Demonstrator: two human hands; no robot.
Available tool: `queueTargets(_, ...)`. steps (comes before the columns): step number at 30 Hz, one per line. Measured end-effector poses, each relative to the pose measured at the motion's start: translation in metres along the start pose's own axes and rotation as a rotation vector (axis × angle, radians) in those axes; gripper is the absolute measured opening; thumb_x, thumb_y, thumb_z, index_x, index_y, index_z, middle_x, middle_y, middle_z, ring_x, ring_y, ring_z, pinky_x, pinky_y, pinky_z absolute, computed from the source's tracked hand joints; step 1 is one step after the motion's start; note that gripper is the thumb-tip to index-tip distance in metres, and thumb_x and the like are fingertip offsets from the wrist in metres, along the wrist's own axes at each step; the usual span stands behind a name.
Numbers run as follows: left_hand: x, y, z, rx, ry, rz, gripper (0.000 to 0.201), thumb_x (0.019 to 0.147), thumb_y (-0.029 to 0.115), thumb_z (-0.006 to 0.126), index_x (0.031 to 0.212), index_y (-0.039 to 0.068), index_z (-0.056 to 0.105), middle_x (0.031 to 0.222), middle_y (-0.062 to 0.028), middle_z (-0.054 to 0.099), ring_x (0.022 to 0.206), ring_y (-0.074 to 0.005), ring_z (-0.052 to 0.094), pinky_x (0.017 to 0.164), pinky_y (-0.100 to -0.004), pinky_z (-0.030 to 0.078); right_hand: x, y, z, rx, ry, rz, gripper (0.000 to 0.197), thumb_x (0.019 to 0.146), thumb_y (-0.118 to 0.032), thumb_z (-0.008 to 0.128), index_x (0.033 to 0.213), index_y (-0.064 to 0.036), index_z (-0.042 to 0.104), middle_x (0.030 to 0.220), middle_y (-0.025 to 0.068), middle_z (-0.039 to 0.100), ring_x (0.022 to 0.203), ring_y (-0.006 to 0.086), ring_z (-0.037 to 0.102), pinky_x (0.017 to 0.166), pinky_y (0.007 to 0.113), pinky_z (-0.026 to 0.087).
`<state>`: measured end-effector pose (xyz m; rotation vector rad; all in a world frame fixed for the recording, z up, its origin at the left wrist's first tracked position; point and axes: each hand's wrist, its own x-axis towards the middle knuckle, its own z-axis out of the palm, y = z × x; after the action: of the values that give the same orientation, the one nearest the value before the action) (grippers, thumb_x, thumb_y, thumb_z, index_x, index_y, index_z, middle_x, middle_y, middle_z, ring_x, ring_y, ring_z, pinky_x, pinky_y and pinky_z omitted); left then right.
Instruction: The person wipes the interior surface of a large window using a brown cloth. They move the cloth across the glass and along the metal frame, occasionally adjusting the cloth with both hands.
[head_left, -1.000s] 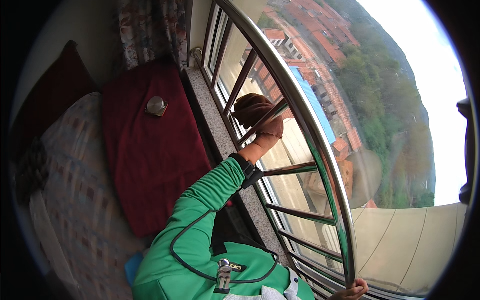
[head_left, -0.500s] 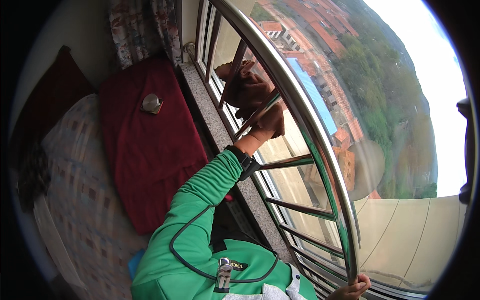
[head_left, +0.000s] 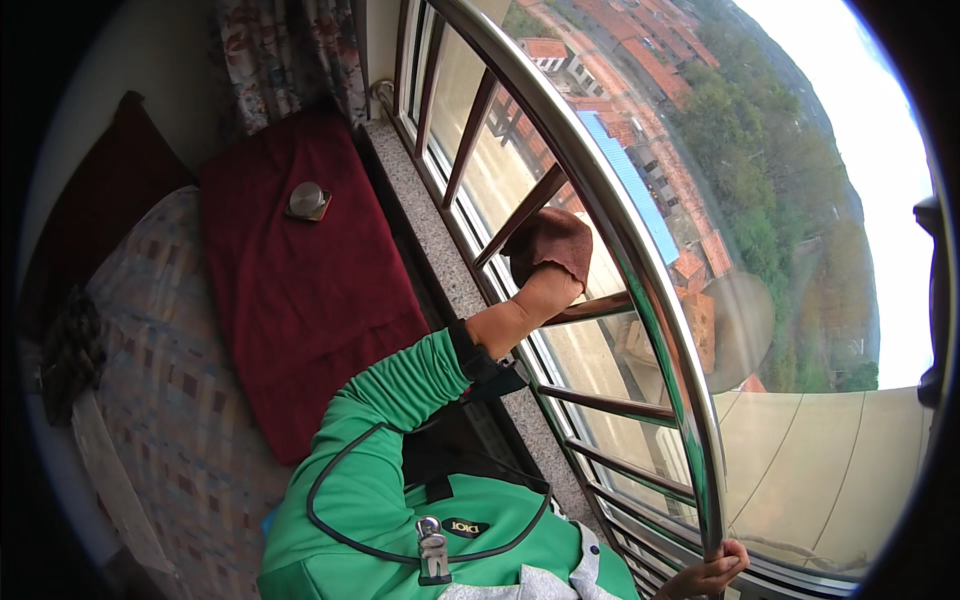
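2 bars (head_left: pixel 597 307) of metal railing (head_left: pixel 707 450), brown cloth (head_left: pixel 548 243) showing between them. Left hand (head_left: pixel 556 284) mostly beneath cloth; cannot tell its grip. Right hand (head_left: pixel 716 570) curled around railing. Silver-topped container (head_left: pixel 306 198) on dark-red cover (head_left: pixel 310 310), well apart.

At the left, a pale checked bedspread (head_left: pixel 185 350) is laid, with a dark bundle (head_left: pixel 72 350) placed at its edge. Next to it a dark red cloth (head_left: pixel 300 290) is spread, on which a small round silver container (head_left: pixel 307 199) is set. A floral curtain (head_left: pixel 290 65) is hung beyond the cloth. Outdoors, rows of orange roofs (head_left: pixel 655 45), one blue roof (head_left: pixel 630 185) and green trees (head_left: pixel 750 200) are seen, with white sky (head_left: pixel 865 160) beyond
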<state>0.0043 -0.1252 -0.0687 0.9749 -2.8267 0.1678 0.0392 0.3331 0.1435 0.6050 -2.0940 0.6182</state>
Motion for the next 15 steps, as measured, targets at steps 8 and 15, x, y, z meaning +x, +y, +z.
queueTargets(8,0.004,-0.047,-0.053,-1.261,0.527,0.303,0.029,0.087,0.013,0.063,0.116,0.008,0.063,0.111,-0.0131,0.064,0.105,-0.0274,0.062,0.093,-0.0426,0.05,-0.002,0.016,-0.003,0.06,-0.001,0.022,0.036,0.108,-0.019,0.042,0.089,-0.001,0.067,0.076,0.0092,0.066,0.061,0.0229,0.06,0.052,0.034,0.048)
queueTargets(15,0.023,-0.026,0.072,1.262,0.277,0.168,0.026,0.097,0.017,0.057,0.12,0.006,0.062,0.103,-0.0113,0.065,0.093,-0.0256,0.064,0.083,-0.0401,0.055,-0.014,0.053,-0.01,0.02,-0.123,0.098,0.032,0.111,-0.018,0.032,0.099,0.0003,0.055,0.091,0.0108,0.057,0.085,0.0244,0.057,0.083,0.035,0.05)
